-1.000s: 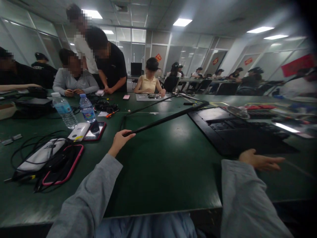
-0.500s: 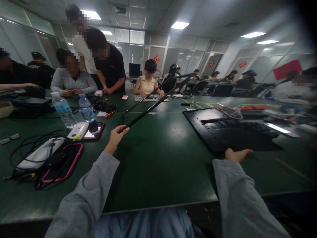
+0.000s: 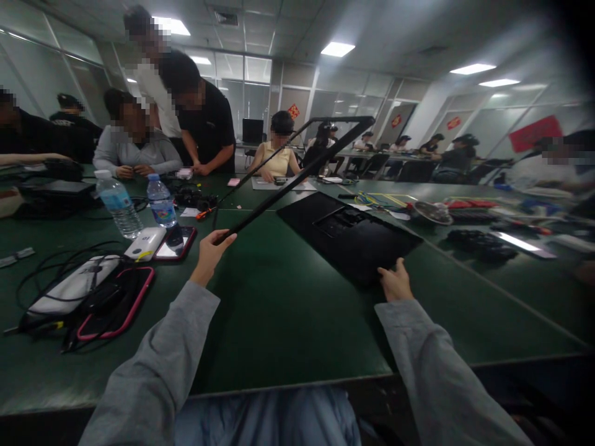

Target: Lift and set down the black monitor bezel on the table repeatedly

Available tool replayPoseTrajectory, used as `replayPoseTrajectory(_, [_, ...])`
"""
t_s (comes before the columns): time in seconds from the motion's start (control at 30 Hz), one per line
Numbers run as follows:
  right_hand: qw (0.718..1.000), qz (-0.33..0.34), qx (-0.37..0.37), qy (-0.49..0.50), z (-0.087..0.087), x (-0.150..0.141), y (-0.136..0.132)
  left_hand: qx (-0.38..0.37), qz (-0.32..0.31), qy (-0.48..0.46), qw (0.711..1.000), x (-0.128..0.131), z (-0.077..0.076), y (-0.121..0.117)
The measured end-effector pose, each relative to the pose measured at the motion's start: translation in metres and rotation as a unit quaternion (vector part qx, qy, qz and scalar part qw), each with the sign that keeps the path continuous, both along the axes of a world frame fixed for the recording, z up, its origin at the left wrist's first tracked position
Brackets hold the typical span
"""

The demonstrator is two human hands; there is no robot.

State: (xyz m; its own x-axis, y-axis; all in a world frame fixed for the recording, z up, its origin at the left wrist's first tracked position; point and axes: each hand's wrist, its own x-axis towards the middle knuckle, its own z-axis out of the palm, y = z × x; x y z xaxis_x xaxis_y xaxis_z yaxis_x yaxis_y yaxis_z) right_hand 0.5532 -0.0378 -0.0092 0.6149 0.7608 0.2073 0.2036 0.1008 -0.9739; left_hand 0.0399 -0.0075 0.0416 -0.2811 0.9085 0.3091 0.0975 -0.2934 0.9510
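My left hand (image 3: 210,253) is closed on the near corner of a thin black rectangular frame (image 3: 290,181), which looks like a monitor bezel. The frame tilts up and away over the table, its far end highest. To the right is a flat black panel (image 3: 372,244) with a recessed middle, like a monitor back cover. My right hand (image 3: 396,282) grips its near right edge, thumb up. Whether the panel rests fully on the table I cannot tell.
On the green table (image 3: 288,334), two water bottles (image 3: 162,201), phones (image 3: 175,243) and a cable-wrapped white power bank (image 3: 77,285) lie left. A metal dish (image 3: 432,212), a dark bundle (image 3: 481,244) and coloured parts lie right. Several people sit or stand beyond.
My right hand has moved left with the black panel, bringing it under the raised frame's right side. The frame in my left hand has turned, showing a wider opening.
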Motion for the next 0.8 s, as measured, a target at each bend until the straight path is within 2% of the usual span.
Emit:
replayPoseTrajectory(0.1, [0.997, 0.038, -0.042, 0.058, 0.003, -0.012, 0.017, 0.011, 0.0, 0.015, 1.0, -0.003, 0.002, 0.0])
replayPoseTrajectory(0.23, [0.978, 0.181, -0.087, 0.057, 0.008, -0.01, 0.041, 0.02, 0.0, 0.041, 0.999, -0.008, 0.003, 0.001])
replayPoseTrajectory(0.33, [0.957, 0.252, -0.13, 0.057, 0.009, -0.009, 0.061, 0.024, 0.001, 0.096, 0.995, -0.013, 0.003, 0.002])
replayPoseTrajectory(0.4, [0.962, 0.244, -0.117, 0.031, 0.008, -0.012, 0.073, 0.027, 0.014, 0.154, 0.988, -0.016, 0.003, 0.003])
replayPoseTrajectory(0.5, [0.99, 0.138, -0.017, -0.027, 0.012, -0.016, 0.087, 0.035, 0.041, 0.241, 0.969, -0.018, 0.001, 0.003])
replayPoseTrajectory(0.57, [0.994, 0.103, 0.045, -0.002, 0.018, -0.014, 0.089, 0.045, 0.051, 0.295, 0.953, -0.016, 0.0, 0.002])
replayPoseTrajectory(0.63, [0.984, 0.151, 0.058, 0.071, 0.027, -0.009, 0.085, 0.062, 0.051, 0.344, 0.936, -0.013, -0.001, 0.001])
replayPoseTrajectory(0.7, [0.968, 0.219, 0.031, 0.12, 0.035, -0.005, 0.077, 0.077, 0.037, 0.386, 0.919, -0.009, -0.002, -0.001])
replayPoseTrajectory(0.77, [0.963, 0.244, -0.006, 0.115, 0.038, -0.002, 0.07, 0.085, 0.016, 0.417, 0.905, -0.005, -0.004, -0.002])
replayPoseTrajectory(0.8, [0.967, 0.235, -0.018, 0.097, 0.037, -0.002, 0.068, 0.086, 0.009, 0.427, 0.9, -0.004, -0.005, -0.002])
